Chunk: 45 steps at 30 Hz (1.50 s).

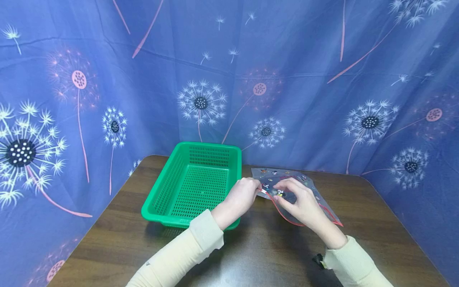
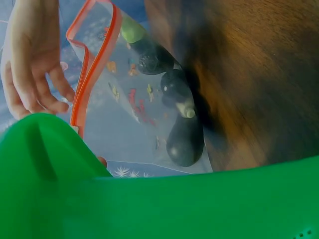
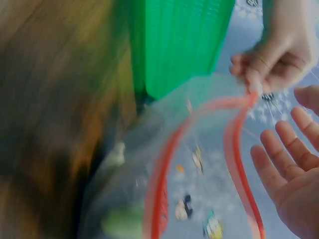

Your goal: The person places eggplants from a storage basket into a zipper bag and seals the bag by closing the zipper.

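A clear zip bag [image 1: 309, 184] with red edging and small cartoon prints stands at the right of the table. My left hand [image 1: 241, 196] pinches its left corner by the white zip slider [image 1: 263, 191]. The red-edged mouth [image 3: 169, 154] gapes apart in the right wrist view. Over the bag is my right hand [image 1: 300, 201], its fingers spread and slightly bent, holding nothing, close beside the mouth. Through the plastic show several dark, glossy eggplant-like vegetables [image 2: 185, 142], one with a light green end [image 2: 132, 31].
A green slotted plastic basket [image 1: 214, 146] stands left of the bag, beside my left forearm, with nothing in it. Both sit on a brown wooden table [image 1: 107, 243]. A blue curtain [image 1: 229, 40] with dandelion prints hangs behind.
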Available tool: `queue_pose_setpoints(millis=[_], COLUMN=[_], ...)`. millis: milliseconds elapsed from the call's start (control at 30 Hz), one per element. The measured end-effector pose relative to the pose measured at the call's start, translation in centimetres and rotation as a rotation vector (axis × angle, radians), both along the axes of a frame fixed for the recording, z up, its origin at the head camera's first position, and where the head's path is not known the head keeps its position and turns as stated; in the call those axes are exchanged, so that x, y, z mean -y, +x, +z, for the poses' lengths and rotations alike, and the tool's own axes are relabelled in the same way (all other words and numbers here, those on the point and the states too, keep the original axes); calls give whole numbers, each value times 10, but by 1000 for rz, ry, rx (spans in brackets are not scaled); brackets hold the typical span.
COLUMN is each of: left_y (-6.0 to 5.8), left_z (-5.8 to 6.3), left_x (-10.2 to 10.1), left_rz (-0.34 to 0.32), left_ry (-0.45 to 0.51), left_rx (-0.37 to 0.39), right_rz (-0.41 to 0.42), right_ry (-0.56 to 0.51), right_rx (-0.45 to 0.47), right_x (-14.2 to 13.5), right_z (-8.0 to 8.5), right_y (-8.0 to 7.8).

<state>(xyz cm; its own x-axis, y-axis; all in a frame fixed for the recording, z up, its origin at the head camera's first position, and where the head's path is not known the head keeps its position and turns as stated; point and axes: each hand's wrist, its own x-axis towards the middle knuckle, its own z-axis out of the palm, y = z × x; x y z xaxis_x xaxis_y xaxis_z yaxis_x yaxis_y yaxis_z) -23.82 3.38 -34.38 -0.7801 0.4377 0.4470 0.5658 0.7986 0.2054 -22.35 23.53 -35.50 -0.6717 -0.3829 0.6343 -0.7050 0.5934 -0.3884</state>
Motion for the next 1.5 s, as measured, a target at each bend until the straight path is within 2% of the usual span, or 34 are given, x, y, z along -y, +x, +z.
queue_pose_setpoints(millis=[333,567,733,1033,1300,1367,1500], left_y=[-1,-1,0,2,6,6,6], left_z=[-1,-1,-1,-6,-10,-11,-12], left_x=[-1,0,-1,-2,-3,-3,-2], left_rz=[-1,0,11,31,-16,-9,34], left_ry=[-3,-9,-37,-202,-301,-325,-394], left_rx=[25,3,-19,-188,-463,-487,-477], right_rz=[27,-11,-49,-120,-158,-172,-194], right_ry=[-82,-99,-61,74,119,133,147], right_rx=[37,-47,-104,-267,-309,-302,-279], right_x=[30,37,39,43,43,42,36], right_z=[-23,-30,-31,-32,-27,-25,-25], right_y=[-13,-20,-21,-22,-20,-19,-18])
